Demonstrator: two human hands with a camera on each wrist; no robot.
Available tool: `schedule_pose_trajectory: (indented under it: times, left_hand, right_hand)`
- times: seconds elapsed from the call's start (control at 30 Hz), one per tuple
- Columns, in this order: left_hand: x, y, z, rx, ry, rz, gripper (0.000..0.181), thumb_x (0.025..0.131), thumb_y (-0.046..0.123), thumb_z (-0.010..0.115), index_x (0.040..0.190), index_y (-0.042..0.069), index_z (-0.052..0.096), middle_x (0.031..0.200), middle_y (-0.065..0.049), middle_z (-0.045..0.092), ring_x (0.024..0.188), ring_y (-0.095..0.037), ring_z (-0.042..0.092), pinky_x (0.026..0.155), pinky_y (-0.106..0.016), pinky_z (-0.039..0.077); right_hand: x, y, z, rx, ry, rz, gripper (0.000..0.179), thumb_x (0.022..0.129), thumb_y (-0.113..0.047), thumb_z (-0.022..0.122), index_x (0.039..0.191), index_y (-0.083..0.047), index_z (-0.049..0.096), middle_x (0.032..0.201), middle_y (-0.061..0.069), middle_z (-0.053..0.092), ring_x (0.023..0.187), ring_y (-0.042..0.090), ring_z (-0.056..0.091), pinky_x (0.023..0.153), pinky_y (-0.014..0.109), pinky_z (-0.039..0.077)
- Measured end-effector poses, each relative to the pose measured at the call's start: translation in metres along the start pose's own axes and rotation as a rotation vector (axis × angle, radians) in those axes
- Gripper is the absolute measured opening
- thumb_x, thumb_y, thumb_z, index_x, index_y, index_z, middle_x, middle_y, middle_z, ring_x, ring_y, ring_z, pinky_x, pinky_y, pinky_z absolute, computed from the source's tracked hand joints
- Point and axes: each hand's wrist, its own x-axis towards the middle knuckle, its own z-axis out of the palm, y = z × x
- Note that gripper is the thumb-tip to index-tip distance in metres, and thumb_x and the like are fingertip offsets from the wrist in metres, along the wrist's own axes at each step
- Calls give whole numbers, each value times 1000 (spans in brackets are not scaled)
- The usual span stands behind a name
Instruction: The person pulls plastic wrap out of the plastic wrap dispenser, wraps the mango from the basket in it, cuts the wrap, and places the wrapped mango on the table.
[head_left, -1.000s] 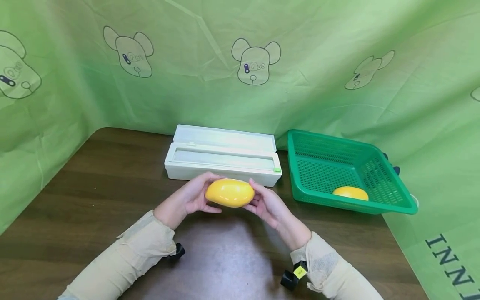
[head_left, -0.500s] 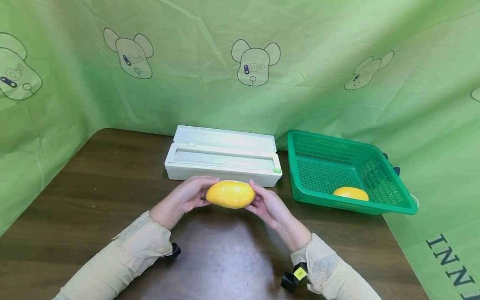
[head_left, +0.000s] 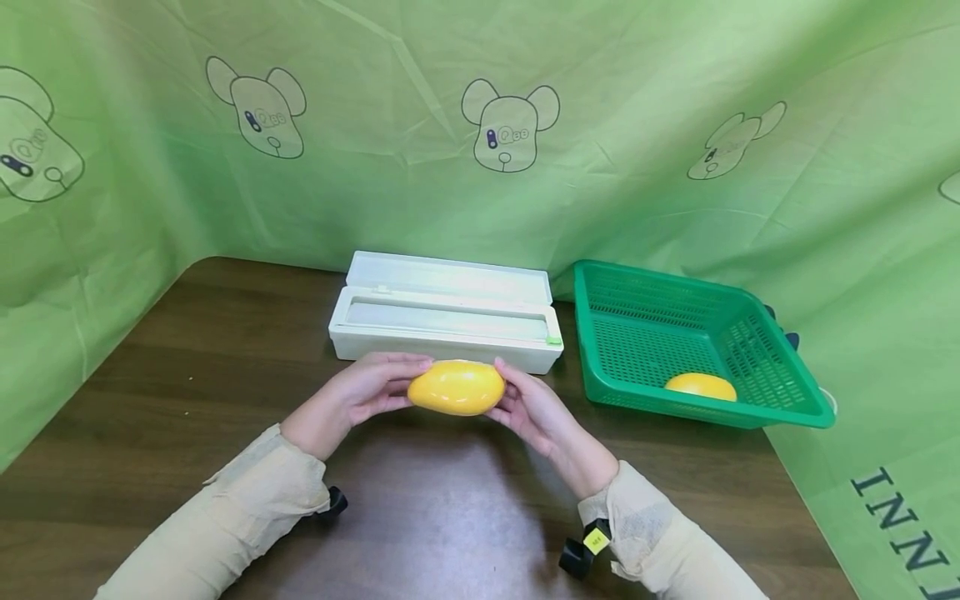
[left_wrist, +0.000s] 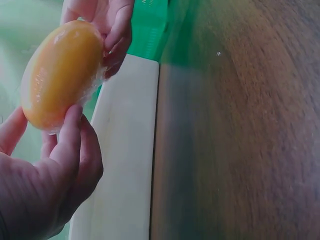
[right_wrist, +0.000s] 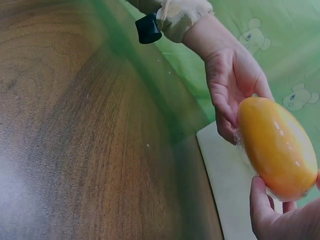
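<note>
A yellow mango point(head_left: 457, 387) is held in the air between both hands, in front of the white box. Clear film clings to it, with a crinkled edge of film point(left_wrist: 92, 90) showing in the left wrist view. My left hand point(head_left: 369, 390) grips the mango's left end between thumb and fingers. At its right end, my right hand point(head_left: 534, 410) pinches it the same way. The wrist views show the fingertips of both hands touching the wrapped skin. A second mango point(head_left: 702, 387) lies in the green basket point(head_left: 637, 396), partly hidden by the front rim.
Behind the hands stands a long white cling film dispenser box point(head_left: 442, 340), its lid point(head_left: 450, 275) raised at the back and a small green piece point(head_left: 553, 341) at its right end. The brown wooden table point(head_left: 187, 417) meets a green curtain point(head_left: 375, 200) at the back and sides.
My left hand has drawn slightly left, and its fingers have come in from a spread pose to the mango's left end. The mango and my right hand have barely moved.
</note>
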Motion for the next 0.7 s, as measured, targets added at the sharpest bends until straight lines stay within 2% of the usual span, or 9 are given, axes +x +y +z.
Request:
schedule_pose_trajectory:
  times: [0.13, 0.2, 0.3, 0.43, 0.5, 0.57, 0.7]
  left_hand:
    - [-4, 1, -7, -13, -6, 1, 47, 102, 11, 61, 140, -14, 50, 104, -4, 73, 94, -13, 70, 87, -31, 57]
    - [-6, 1, -13, -7, 0, 2, 48, 102, 11, 61, 140, -15, 49, 103, -3, 73, 93, -12, 71, 86, -31, 57]
    - [-12, 1, -25, -2, 22, 5, 42, 102, 11, 61, 136, -12, 55, 102, -3, 73, 92, -12, 71, 85, -29, 58]
    - [-24, 0, -48, -15, 56, 5, 19, 102, 11, 63, 117, 4, 72, 101, -1, 74, 91, -12, 71, 84, -28, 58]
    - [-29, 0, -60, -26, 67, 3, 13, 102, 11, 63, 106, 13, 75, 100, 0, 74, 91, -11, 71, 83, -28, 58]
    - [-36, 0, -73, -33, 77, 0, 16, 103, 11, 62, 99, 18, 76, 100, 1, 74, 91, -11, 71, 82, -28, 58]
    - [-46, 1, -99, -47, 97, -18, 20, 103, 12, 62, 95, 21, 77, 98, 3, 74, 89, -10, 71, 80, -26, 58]
  right_hand:
    - [1, -1, 2, -11, -37, 10, 29, 110, -29, 46, 111, -4, 62, 98, 3, 70, 96, 16, 67, 95, 37, 54]
    - [2, -1, 3, -21, -68, 15, 28, 111, -29, 45, 107, -7, 62, 98, 2, 70, 96, 17, 67, 98, 40, 52]
    - [4, -2, 4, -54, -104, 16, 34, 111, -29, 44, 121, 0, 60, 104, 4, 69, 98, 18, 67, 102, 42, 50]
    - [5, -9, 4, -116, -128, -3, 51, 111, -25, 41, 147, 11, 38, 125, 16, 65, 105, 20, 67, 105, 42, 48]
    - [5, -15, 3, -142, -136, -19, 52, 111, -22, 39, 150, 12, 33, 136, 24, 57, 108, 20, 66, 104, 40, 49]
    - [6, -21, 2, -153, -135, -34, 51, 111, -20, 38, 151, 11, 32, 144, 30, 49, 108, 21, 65, 101, 37, 50]
    - [8, -32, 0, -149, -113, -55, 45, 109, -18, 41, 146, 8, 36, 148, 32, 42, 108, 21, 65, 97, 34, 52]
